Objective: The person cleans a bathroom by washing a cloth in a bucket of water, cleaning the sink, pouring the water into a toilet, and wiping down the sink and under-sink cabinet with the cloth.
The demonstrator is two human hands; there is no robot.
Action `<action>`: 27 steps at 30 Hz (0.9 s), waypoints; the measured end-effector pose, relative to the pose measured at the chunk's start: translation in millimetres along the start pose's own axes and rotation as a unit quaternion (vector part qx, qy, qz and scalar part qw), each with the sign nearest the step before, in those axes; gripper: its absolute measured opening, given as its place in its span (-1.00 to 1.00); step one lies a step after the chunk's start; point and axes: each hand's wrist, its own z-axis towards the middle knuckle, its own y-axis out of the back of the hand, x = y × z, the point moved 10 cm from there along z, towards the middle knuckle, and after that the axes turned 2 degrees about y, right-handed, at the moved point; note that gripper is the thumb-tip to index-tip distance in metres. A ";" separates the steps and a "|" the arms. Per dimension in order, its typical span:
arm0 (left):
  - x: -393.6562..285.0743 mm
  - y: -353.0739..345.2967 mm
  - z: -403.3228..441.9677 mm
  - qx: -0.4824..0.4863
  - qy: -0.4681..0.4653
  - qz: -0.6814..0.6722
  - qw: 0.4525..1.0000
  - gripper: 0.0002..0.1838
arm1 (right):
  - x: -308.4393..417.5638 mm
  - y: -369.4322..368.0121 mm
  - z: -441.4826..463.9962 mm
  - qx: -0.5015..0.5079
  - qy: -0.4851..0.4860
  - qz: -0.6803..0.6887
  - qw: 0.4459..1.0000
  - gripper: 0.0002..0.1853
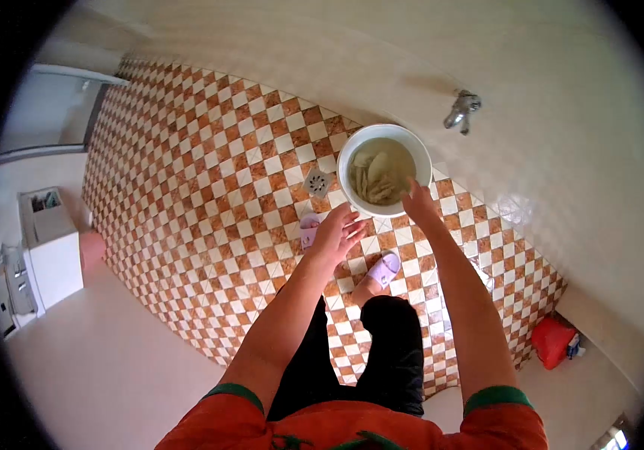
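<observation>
- The left hand (pixel 339 231) is empty, its fingers loosely spread, just outside the near rim of the white basin (pixel 345 156); whether a fingertip touches the rim is unclear.
- The right hand (pixel 418 202) is at the basin's near right edge, fingertips reaching over the rim; I cannot tell whether it is closed on the rim or merely resting there.
- The pale cloth (pixel 379 178) lies bunched in the basin, ahead of the left hand and to the left of the right fingertips, with neither hand visibly holding it.
- Done, as far as shows: the cloth is already in cloudy water (pixel 403 155), largely soaked by its look.
- Left, in my judgement: no cloth is lifted out or wrung, so handling seems unfinished; how much remains cannot be told.
- Beyond the right hand, the wall tap (pixel 462 111) shows no visible stream.
</observation>
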 end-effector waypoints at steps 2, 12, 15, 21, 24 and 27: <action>-18.2 -23.6 41.6 0.001 -0.030 0.011 0.999 -0.52 | 16.0 -36.1 54.4 0.021 0.112 -0.140 0.984 -0.46; -24.6 -10.6 253.6 -0.128 -0.025 0.074 0.989 -0.43 | -88.6 -191.2 161.5 0.059 -0.192 -0.091 0.976 -0.39; -41.1 -20.8 294.3 -0.111 -0.112 0.184 0.970 -0.42 | -149.4 -221.6 207.8 0.001 -0.152 -0.090 0.984 -0.40; -12.4 -44.2 322.9 -0.041 -0.005 0.073 0.996 -0.45 | -101.3 -144.4 146.7 -0.038 -0.182 0.627 0.756 -0.55; -1.9 -64.7 296.1 0.067 0.070 0.105 0.990 -0.44 | -10.3 -96.3 135.1 0.021 0.175 0.014 0.984 -0.61; 0.2 -47.6 373.7 0.211 0.014 0.131 0.969 -0.49 | 21.3 -79.5 86.4 -0.012 0.001 0.446 0.895 -0.65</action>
